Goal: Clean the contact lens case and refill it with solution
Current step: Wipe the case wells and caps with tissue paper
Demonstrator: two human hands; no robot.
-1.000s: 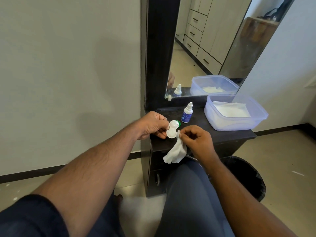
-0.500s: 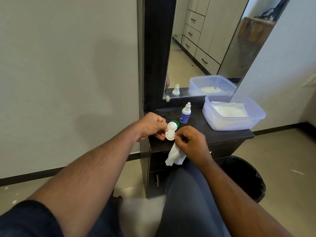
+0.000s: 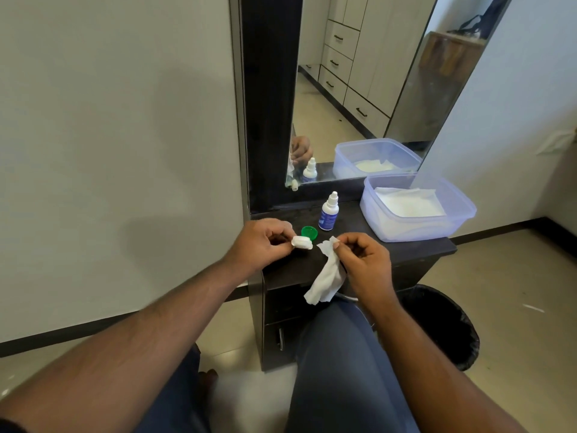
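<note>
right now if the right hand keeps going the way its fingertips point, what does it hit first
Probably the lens case that the left hand pinches. The right hand, holding the tissue, points left toward it across a small gap; depth is unclear.

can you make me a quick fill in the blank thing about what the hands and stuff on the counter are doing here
1. The left hand pinches the white ____.
2. The right hand holds a white ____.
3. The loose cap on the counter is coloured ____.
4. The solution bottle stands ____ on the counter.

Missing words: lens case; tissue; green; upright
</note>
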